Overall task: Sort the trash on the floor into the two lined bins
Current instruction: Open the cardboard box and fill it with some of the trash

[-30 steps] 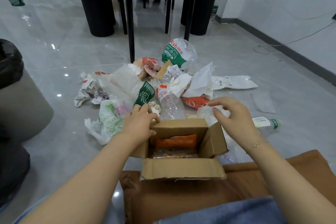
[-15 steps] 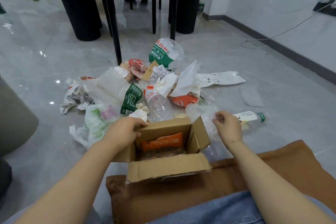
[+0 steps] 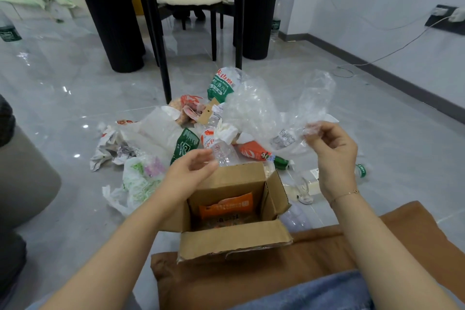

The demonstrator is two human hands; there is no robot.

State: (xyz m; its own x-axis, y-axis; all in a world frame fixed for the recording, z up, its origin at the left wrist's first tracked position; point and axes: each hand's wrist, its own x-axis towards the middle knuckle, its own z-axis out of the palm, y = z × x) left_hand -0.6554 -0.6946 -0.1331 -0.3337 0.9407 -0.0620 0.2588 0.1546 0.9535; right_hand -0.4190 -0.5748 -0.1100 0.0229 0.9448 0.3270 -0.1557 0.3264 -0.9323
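The right hand (image 3: 334, 151) is pinching a clear plastic bag (image 3: 271, 106) up over the trash, while the left hand (image 3: 191, 171) is hovering loose-fingered at the cardboard box (image 3: 234, 241).

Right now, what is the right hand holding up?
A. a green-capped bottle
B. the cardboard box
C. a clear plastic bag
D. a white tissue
C: the right hand pinches a crumpled clear plastic bag lifted above the pile, while the cardboard box sits open below.
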